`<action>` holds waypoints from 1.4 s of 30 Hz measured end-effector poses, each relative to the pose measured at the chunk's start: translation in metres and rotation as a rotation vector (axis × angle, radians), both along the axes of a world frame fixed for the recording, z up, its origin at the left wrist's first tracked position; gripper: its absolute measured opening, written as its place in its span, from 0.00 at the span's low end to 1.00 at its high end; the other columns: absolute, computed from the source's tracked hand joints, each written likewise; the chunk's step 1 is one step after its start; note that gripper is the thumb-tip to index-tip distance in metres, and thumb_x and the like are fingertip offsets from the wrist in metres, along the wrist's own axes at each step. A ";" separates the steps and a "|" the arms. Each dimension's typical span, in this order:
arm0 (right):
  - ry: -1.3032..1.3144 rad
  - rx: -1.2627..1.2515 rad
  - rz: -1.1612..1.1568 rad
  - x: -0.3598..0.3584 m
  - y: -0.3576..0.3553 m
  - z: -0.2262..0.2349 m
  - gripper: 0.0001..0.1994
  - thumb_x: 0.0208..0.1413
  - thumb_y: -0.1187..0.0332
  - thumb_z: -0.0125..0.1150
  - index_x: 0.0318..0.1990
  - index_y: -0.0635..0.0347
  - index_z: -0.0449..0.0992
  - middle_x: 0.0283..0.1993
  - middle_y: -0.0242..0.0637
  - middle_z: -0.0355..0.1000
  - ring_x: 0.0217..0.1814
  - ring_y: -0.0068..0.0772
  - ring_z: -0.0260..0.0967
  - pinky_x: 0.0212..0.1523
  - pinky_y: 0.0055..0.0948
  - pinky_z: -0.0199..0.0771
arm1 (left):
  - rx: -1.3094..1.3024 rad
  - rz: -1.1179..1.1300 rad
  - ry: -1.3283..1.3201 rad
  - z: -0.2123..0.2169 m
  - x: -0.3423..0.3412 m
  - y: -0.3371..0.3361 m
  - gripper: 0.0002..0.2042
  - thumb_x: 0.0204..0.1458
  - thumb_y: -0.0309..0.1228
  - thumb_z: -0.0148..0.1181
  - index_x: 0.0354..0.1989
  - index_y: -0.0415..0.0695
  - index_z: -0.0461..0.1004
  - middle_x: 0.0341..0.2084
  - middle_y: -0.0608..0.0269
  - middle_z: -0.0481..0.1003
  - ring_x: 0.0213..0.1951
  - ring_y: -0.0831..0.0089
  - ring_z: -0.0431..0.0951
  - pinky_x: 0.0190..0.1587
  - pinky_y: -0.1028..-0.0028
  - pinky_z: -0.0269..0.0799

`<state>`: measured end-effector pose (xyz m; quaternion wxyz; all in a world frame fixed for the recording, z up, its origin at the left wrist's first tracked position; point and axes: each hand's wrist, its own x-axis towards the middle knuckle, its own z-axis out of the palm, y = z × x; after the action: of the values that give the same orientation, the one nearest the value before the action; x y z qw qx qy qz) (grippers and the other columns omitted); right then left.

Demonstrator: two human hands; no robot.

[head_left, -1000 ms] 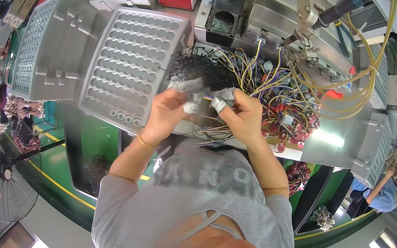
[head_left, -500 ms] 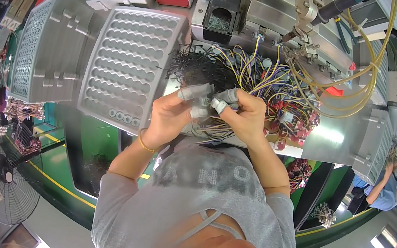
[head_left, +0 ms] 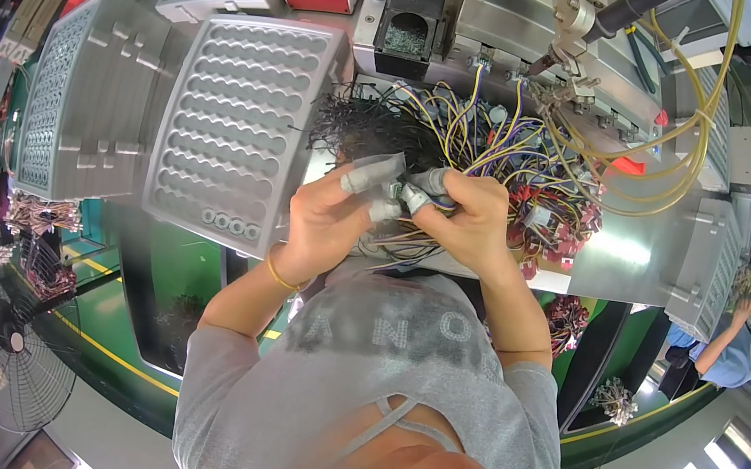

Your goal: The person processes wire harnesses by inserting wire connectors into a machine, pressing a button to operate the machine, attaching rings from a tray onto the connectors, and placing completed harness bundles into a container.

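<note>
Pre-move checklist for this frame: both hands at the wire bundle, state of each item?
1. Left hand has a hold on the small clear plastic piece: ok, pinched at the taped fingertips.
2. Right hand closed on the multicoloured wire bundle: ok.
3. Hands close together over the bench edge: ok.
4. Wire ends seated or aligned: cannot tell, hidden by fingers.
5. Grey perforated plastic tray apart from the hands: ok, to the left.
6. Yellow hoses apart from the hands: ok, looped farther right.
</note>
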<state>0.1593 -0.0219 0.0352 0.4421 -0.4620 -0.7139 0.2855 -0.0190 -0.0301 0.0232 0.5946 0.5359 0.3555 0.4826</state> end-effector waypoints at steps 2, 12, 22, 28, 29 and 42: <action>0.005 0.011 0.005 0.000 -0.001 0.003 0.05 0.32 0.77 0.59 0.18 0.63 0.67 0.12 0.33 0.57 0.12 0.20 0.53 0.14 0.22 0.53 | 0.041 -0.008 0.017 0.002 0.004 0.002 0.19 0.42 0.13 0.54 0.46 0.34 0.69 0.43 0.57 0.70 0.43 0.74 0.70 0.45 0.77 0.66; 0.352 -0.457 -0.084 0.003 -0.012 0.008 0.06 0.45 0.75 0.56 0.32 0.64 0.70 0.19 0.24 0.63 0.22 0.10 0.53 0.20 0.16 0.53 | -0.360 -0.044 -0.205 -0.002 0.030 0.020 0.09 0.47 0.20 0.53 0.38 0.39 0.74 0.36 0.64 0.73 0.31 0.85 0.70 0.21 0.86 0.65; 0.703 -0.673 -0.106 0.053 -0.016 0.011 0.10 0.44 0.66 0.60 0.32 0.63 0.72 0.21 0.27 0.69 0.20 0.13 0.62 0.20 0.15 0.61 | -0.353 -0.458 -0.287 -0.012 0.082 0.034 0.19 0.51 0.28 0.52 0.52 0.38 0.62 0.38 0.64 0.72 0.27 0.83 0.71 0.21 0.86 0.65; 0.614 -0.283 -0.682 0.122 0.006 -0.045 0.08 0.46 0.75 0.53 0.34 0.68 0.71 0.27 0.35 0.70 0.25 0.20 0.65 0.24 0.18 0.65 | -0.026 -0.373 0.244 -0.045 0.094 0.038 0.19 0.50 0.27 0.53 0.51 0.38 0.63 0.39 0.62 0.71 0.31 0.80 0.72 0.32 0.80 0.67; 0.718 -0.116 -0.700 0.141 0.013 -0.061 0.03 0.47 0.75 0.50 0.31 0.64 0.69 0.24 0.34 0.67 0.23 0.21 0.64 0.22 0.19 0.65 | 0.202 -0.316 0.352 -0.050 0.095 0.041 0.18 0.49 0.26 0.54 0.50 0.39 0.64 0.40 0.60 0.71 0.32 0.78 0.72 0.34 0.79 0.67; 0.916 -0.163 -0.716 0.137 0.053 -0.079 0.09 0.54 0.68 0.47 0.33 0.66 0.66 0.24 0.43 0.68 0.16 0.34 0.65 0.15 0.26 0.69 | -0.332 -0.283 -0.066 -0.026 0.036 0.040 0.13 0.50 0.22 0.52 0.45 0.38 0.70 0.37 0.68 0.73 0.35 0.85 0.70 0.38 0.84 0.67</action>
<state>0.2962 0.0307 -0.0437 0.7376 -0.5363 -0.2252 0.3429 0.0168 0.0095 -0.0026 0.7479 0.4589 0.3317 0.3466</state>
